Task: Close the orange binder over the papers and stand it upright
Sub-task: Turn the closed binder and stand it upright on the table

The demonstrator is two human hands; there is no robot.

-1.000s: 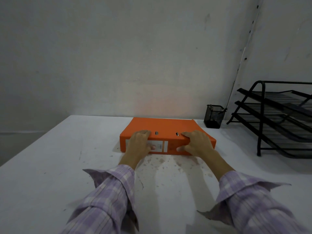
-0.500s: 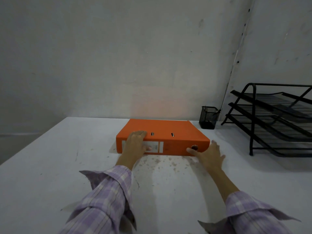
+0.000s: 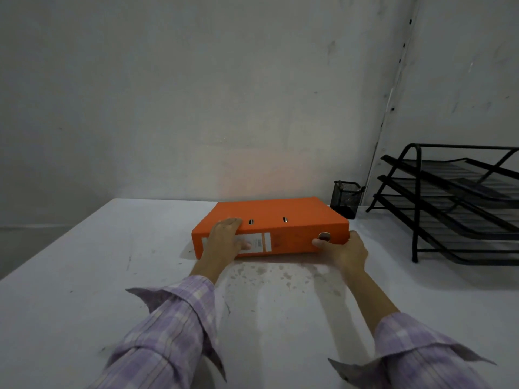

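The orange binder lies shut on the white table, its spine facing me with a white label and a metal finger ring. Its right end looks raised slightly off the table. My left hand grips the spine's left part, fingers over the top edge and thumb across the label. My right hand holds the right end of the spine, thumb under the ring and fingers around the corner. The papers are hidden inside.
A black mesh pen cup stands just behind the binder's right corner, against the wall. A black three-tier wire letter tray fills the right side. The table's left edge slants away at the left.
My right hand has left the top of the spine, gone around to its right end and taken hold there. The binder's right end has tipped up a little. The left hand stays put.
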